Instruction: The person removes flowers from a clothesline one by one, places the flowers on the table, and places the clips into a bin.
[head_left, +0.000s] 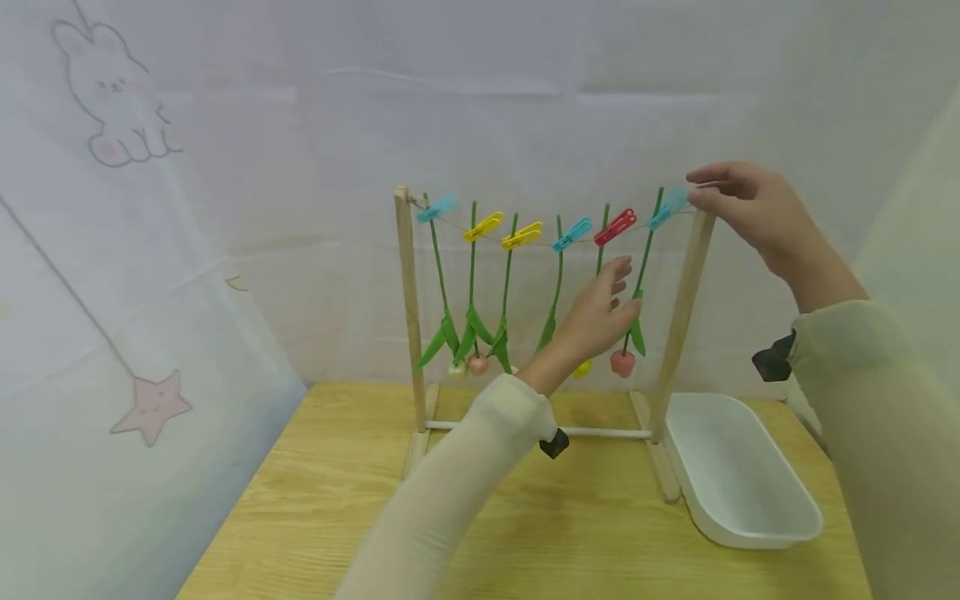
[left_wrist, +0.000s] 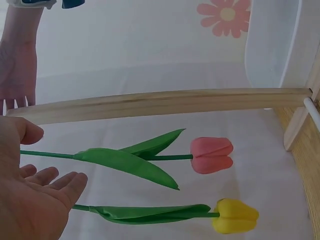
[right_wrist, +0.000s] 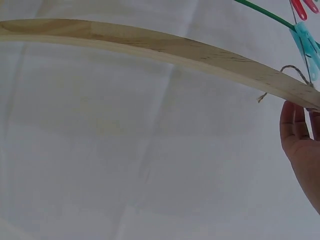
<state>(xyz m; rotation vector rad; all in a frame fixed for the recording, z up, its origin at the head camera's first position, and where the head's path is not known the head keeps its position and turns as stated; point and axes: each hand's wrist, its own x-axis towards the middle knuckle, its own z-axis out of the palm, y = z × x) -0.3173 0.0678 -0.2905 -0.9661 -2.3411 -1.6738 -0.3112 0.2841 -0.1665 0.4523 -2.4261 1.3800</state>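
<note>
Artificial tulips hang head-down from clothespins on a string between two wooden posts. My left hand [head_left: 600, 312] is in front of the rack's right part, its fingers loosely extended. In the left wrist view it is beside the stems of a pink tulip [left_wrist: 212, 155] and a yellow tulip [left_wrist: 236, 216], and no grip shows. My right hand [head_left: 757, 212] holds the top of the right wooden post [head_left: 686, 308], thumb in front and fingers behind. Next to it a light blue clothespin [head_left: 667, 208] clips the pink tulip's stem. In the right wrist view, fingers [right_wrist: 295, 122] touch the post by the tied string.
A white tub [head_left: 742, 467] stands right of the rack on the wooden table [head_left: 315, 500]. Yellow clothespins [head_left: 521, 236], a blue clothespin [head_left: 572, 235] and a red clothespin [head_left: 615, 227] line the string. A white crossbar [head_left: 607, 432] joins the posts low down.
</note>
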